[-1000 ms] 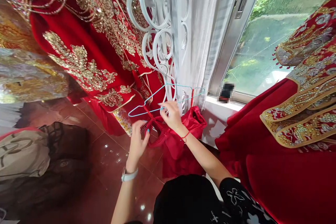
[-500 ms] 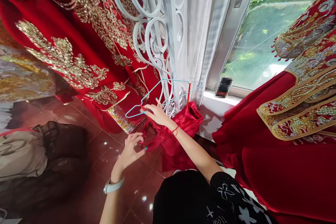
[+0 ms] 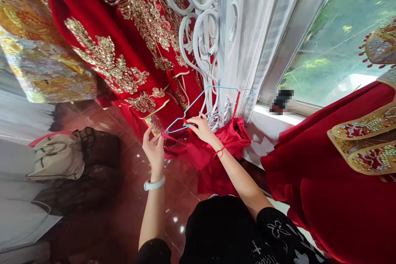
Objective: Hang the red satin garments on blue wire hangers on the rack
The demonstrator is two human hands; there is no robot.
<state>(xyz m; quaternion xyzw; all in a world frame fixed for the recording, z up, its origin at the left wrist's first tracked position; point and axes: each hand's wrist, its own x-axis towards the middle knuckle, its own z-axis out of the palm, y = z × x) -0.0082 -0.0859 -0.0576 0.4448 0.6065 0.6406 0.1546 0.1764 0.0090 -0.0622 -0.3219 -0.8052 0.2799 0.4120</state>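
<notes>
A thin light-blue clothes hanger (image 3: 198, 101) hangs by the white scrollwork stand, a red satin dress (image 3: 201, 148) below it. One red strap (image 3: 236, 105) of the dress loops over the hanger's far arm. My left hand (image 3: 154, 146), with a pale wristband, pinches the dress's other strap at the hanger's near end. My right hand (image 3: 201, 128), wearing a red string bracelet, is closed at the hanger's near arm, a bit of red strap by its fingertips. Part of the dress hangs hidden behind my right forearm.
Gold-embroidered red gowns (image 3: 111, 66) hang at the left beside the white scrollwork stand (image 3: 206, 29). A window (image 3: 328, 41) and more red embroidered garments (image 3: 309, 140) are at the right. A beige bag (image 3: 58, 154) rests over dark fabric near the tiled floor (image 3: 136, 165).
My left hand has risen to the hanger's near end, drawing the red strap up with it. My right hand stays at the hanger. The view has turned a little left.
</notes>
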